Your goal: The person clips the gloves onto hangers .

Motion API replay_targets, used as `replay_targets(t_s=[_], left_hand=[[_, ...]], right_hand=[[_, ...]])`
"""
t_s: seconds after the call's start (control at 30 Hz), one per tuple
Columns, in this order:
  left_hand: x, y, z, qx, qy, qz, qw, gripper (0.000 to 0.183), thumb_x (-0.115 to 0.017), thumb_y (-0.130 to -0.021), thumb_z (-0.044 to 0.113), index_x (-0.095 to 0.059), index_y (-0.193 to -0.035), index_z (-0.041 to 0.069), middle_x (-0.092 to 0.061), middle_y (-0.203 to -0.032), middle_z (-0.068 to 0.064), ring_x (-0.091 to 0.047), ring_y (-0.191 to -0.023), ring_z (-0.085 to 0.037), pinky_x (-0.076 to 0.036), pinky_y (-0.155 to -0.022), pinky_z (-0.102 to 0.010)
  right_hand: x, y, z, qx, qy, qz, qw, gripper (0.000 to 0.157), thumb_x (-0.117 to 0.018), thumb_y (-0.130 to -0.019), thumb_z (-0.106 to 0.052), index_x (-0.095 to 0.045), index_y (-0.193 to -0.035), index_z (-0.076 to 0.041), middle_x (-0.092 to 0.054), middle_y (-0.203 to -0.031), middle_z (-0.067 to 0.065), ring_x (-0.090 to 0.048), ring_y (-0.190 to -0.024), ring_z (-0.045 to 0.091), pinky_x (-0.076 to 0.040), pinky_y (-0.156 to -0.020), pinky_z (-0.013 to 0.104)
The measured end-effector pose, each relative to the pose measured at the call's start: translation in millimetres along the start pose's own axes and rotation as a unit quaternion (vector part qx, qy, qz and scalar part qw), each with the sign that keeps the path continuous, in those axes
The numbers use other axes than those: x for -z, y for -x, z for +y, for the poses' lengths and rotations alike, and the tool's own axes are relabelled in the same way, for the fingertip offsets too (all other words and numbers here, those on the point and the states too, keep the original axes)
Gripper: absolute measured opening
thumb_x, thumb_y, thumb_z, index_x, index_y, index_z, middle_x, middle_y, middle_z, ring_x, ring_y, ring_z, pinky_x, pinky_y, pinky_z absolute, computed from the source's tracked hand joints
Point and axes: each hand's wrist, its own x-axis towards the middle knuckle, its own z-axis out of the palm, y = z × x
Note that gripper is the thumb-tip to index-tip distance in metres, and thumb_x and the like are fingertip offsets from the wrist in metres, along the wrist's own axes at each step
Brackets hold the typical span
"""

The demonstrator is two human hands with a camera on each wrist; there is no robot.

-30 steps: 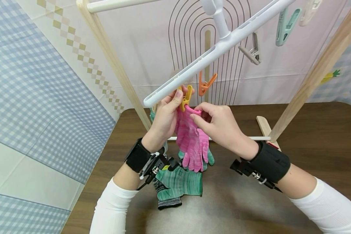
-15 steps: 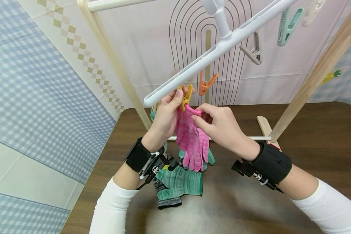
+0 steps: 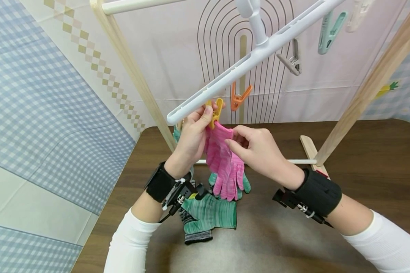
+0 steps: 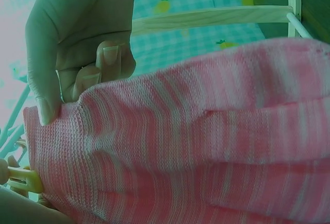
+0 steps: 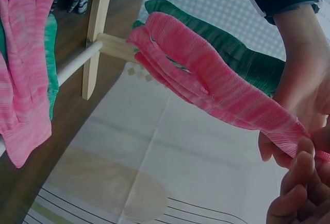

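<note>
A pink striped knit glove (image 3: 220, 149) hangs fingers down from a yellow clothespin (image 3: 217, 113) beneath the white hanger bar (image 3: 256, 62). My left hand (image 3: 193, 136) grips the clothespin between thumb and fingers. In the left wrist view the clothespin's tip (image 4: 32, 181) bites the cuff edge. My right hand (image 3: 257, 148) pinches the cuff's other corner, its thumb (image 4: 45, 105) flat on the knit. A green glove (image 5: 247, 64) hangs behind the pink one in the right wrist view, mostly hidden by my left hand in the head view.
Another pink glove (image 3: 239, 167) lies on green and black-grey gloves (image 3: 212, 214) on the table (image 3: 276, 235). Orange (image 3: 239, 98), grey (image 3: 291, 58) and mint (image 3: 330, 32) clothespins dangle from the bar. A wooden frame (image 3: 133, 76) stands around the hanger.
My right hand has dropped slightly with the cuff corner, and the cuff's rim looks flatter. The bar and its clothespins have shifted a little left. My left hand keeps its grip.
</note>
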Motion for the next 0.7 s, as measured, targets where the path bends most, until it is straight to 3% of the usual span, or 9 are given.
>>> replay_targets(t_s=[0.2, 0.43, 0.7], left_hand=[[1.4, 2.3, -1.0, -0.006, -0.009, -0.005, 0.9999, 0.017, -0.035, -0.093, 0.005, -0.051, -0.092, 0.01, -0.056, -0.105, -0.007, -0.045, -0.113, -0.016, -0.027, -0.101, -0.028], [5.8, 7.2, -1.4, -0.019, -0.045, -0.025, 0.9985, 0.025, -0.033, -0.093, 0.002, -0.04, -0.115, -0.006, -0.038, -0.132, -0.024, -0.037, -0.122, -0.013, -0.022, -0.106, -0.028], [12.9, 10.8, -3.6, -0.031, -0.064, -0.025, 0.9971, 0.043, -0.035, -0.091, 0.0, -0.028, -0.133, -0.006, -0.033, -0.136, -0.018, -0.033, -0.125, -0.015, -0.022, -0.107, -0.029]], right_hand=[[-1.5, 2, 2, -0.002, 0.002, -0.008, 1.0, 0.005, -0.06, -0.081, -0.012, -0.062, -0.08, -0.007, -0.049, -0.055, -0.002, -0.04, -0.049, 0.007, -0.033, -0.047, 0.019], [-2.6, 7, 6, 0.001, 0.002, -0.019, 1.0, 0.005, -0.06, -0.081, -0.01, -0.063, -0.081, -0.007, -0.052, -0.057, -0.003, -0.041, -0.051, 0.006, -0.035, -0.048, 0.019], [-2.8, 13, 14, -0.009, 0.019, -0.027, 0.999, 0.004, -0.06, -0.081, -0.01, -0.063, -0.08, -0.008, -0.052, -0.058, -0.003, -0.042, -0.052, 0.006, -0.035, -0.049, 0.02]])
